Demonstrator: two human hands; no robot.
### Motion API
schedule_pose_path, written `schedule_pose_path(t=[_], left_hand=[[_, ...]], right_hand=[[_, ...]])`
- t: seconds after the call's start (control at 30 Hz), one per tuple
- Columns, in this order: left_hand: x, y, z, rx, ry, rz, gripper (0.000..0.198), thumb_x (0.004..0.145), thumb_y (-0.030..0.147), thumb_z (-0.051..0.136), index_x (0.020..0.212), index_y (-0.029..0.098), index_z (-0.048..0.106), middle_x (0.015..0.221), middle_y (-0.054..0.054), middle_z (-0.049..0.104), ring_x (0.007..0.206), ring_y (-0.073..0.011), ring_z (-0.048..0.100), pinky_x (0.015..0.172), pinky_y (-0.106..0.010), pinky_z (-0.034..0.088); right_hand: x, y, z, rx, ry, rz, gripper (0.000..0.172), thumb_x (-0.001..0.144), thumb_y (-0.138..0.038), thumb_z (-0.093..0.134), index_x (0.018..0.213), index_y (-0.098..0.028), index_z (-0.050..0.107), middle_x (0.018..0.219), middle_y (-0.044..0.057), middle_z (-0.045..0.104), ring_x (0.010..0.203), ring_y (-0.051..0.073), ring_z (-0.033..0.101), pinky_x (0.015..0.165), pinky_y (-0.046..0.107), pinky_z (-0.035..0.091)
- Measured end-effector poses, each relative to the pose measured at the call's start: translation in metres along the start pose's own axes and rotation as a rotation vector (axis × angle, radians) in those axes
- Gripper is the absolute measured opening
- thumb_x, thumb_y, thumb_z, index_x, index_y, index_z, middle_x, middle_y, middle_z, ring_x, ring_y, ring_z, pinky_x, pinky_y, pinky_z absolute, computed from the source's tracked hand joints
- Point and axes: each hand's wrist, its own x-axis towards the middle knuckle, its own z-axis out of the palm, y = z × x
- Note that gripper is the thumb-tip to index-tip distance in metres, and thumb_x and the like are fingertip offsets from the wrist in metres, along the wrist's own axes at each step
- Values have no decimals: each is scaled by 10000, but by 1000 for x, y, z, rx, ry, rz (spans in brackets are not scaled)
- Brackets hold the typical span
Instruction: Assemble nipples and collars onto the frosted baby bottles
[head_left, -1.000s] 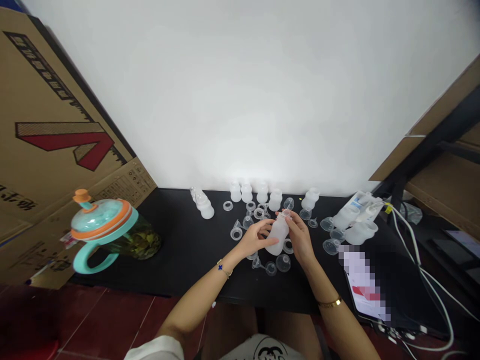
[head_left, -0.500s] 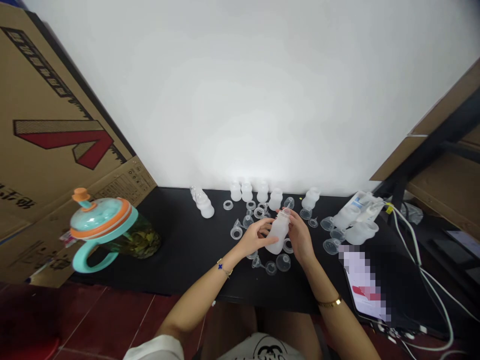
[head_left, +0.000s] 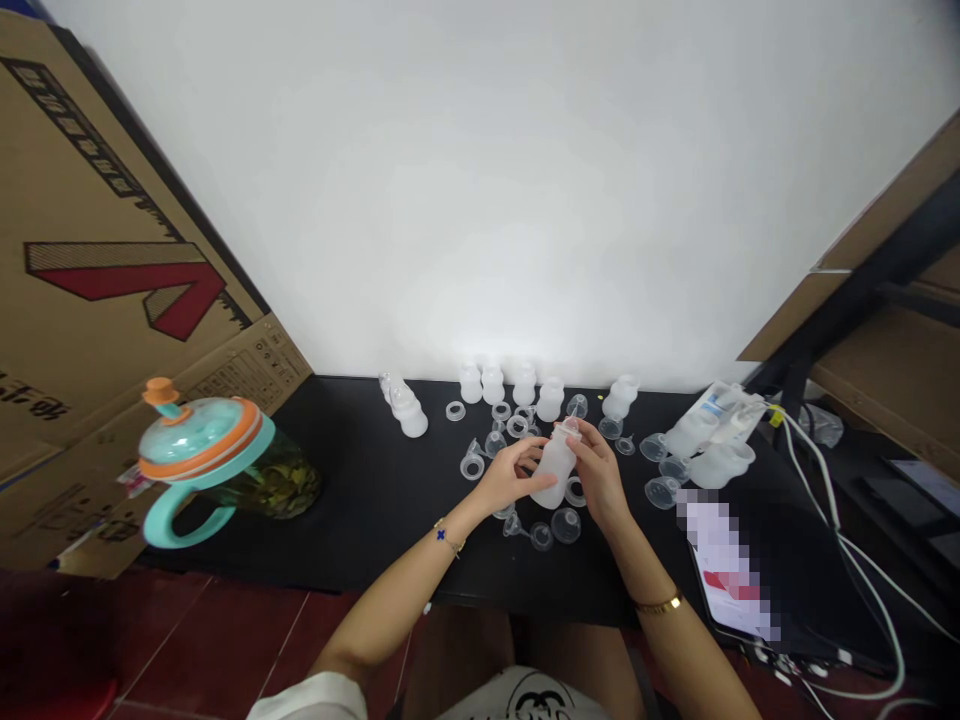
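Bottle between both hands over black table, mouth up. Long axis slanting: neck leans right and away from person, base lies nearer, toward left. Left hand curled round lower body, thumb along side. Right hand pinching neck, fingers partly hiding clear tip at mouth. Bottle frosted whitish plastic, rounded base, narrower neck. Around it: clear domed teats, flat translucent rings. Waisted frosted bottles upright near smooth white wall.
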Motion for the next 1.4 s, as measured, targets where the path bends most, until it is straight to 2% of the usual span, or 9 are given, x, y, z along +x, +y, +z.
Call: schedule_pose_path(t=[0.17, 0.6, 0.77, 1.0, 1.27, 1.4], left_hand=[[-1, 0, 1, 58, 5, 24, 668, 763, 464, 815, 1321, 179, 584, 1116, -110, 707, 840, -199, 682, 673, -271, 524], [-6, 9, 2, 242, 2, 84, 627, 786, 433, 795, 1342, 221, 599, 1103, -81, 715, 861, -210, 690, 675, -269, 519], [-5, 7, 2, 190, -7, 67, 656, 791, 461, 788, 1362, 216, 578, 1126, -94, 715, 855, -217, 700, 681, -285, 544], [-3, 3, 1, 137, 32, 47, 660, 772, 475, 802, 1333, 196, 596, 1117, -102, 719, 846, -212, 698, 652, -267, 531], [-2, 4, 2, 115, 48, 40, 630, 767, 460, 807, 1305, 196, 612, 1128, -101, 723, 850, -205, 696, 642, -251, 511], [-3, 7, 2, 97, 61, 37, 628, 774, 464, 799, 1308, 195, 609, 1144, -108, 722, 859, -211, 701, 652, -262, 519]], right_hand=[[0, -3, 2, 7, 19, 0, 481, 672, -414, 879, 1099, -277, 705, 1136, 45, 729, 1052, 280, 656, 838, 371, 521], [-2, -6, 3, -19, -29, 10, 524, 674, -393, 892, 1145, -282, 693, 1127, 50, 714, 929, 246, 660, 742, 330, 518], [-3, -6, 3, -19, -36, 12, 533, 665, -411, 894, 1145, -291, 698, 1113, 44, 731, 932, 246, 669, 758, 334, 514], [-2, -11, 6, 67, -40, 76, 466, 765, -527, 777, 1139, -259, 707, 1072, 66, 761, 973, 280, 679, 756, 353, 513], [2, -8, 5, 146, -29, 105, 390, 772, -514, 761, 1081, -279, 728, 1035, 47, 776, 1031, 288, 677, 846, 381, 501], [2, -7, 4, 153, -29, 96, 385, 753, -506, 772, 1064, -283, 729, 1077, 46, 770, 1074, 295, 672, 889, 391, 498]])
